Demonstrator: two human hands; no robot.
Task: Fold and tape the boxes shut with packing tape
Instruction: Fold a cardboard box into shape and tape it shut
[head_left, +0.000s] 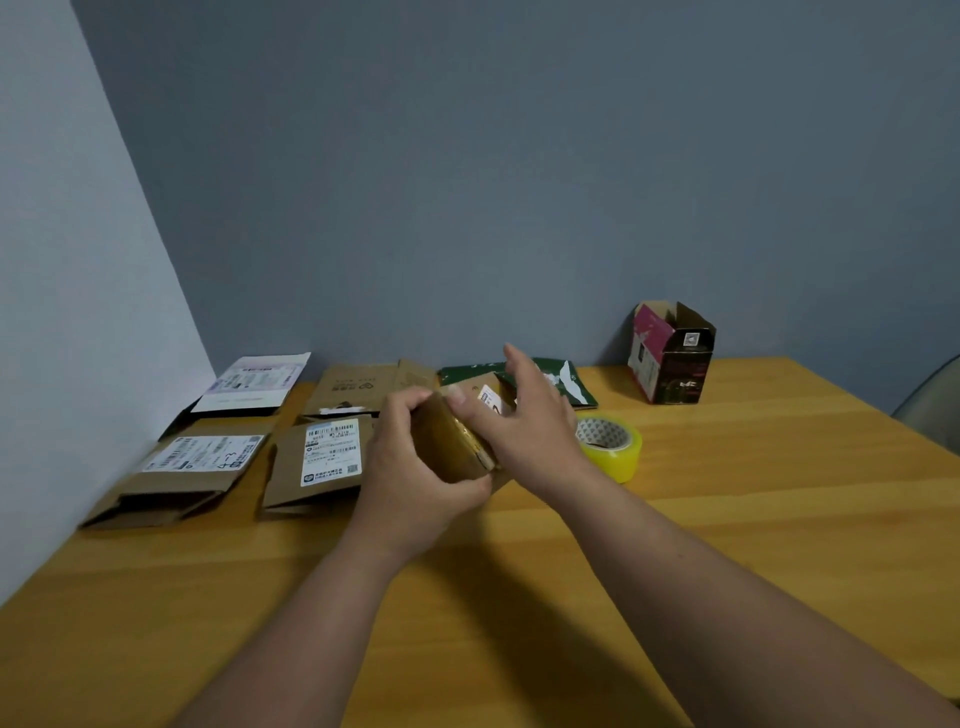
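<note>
left hand (410, 467) grips small brown box (454, 441) above table (727, 519); right hand (530, 421) fingers straight, thumb pressing box top; yellow tape roll (615, 452) just beside right hand

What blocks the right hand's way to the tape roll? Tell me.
Nothing visible does. The right hand rests on the small box that the left hand grips, and the tape roll lies on the table just beside its wrist, with no object between them.

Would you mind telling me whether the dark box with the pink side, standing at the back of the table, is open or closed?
Open: the dark cardboard box with a pink side stands upright with its top flaps raised.
</note>
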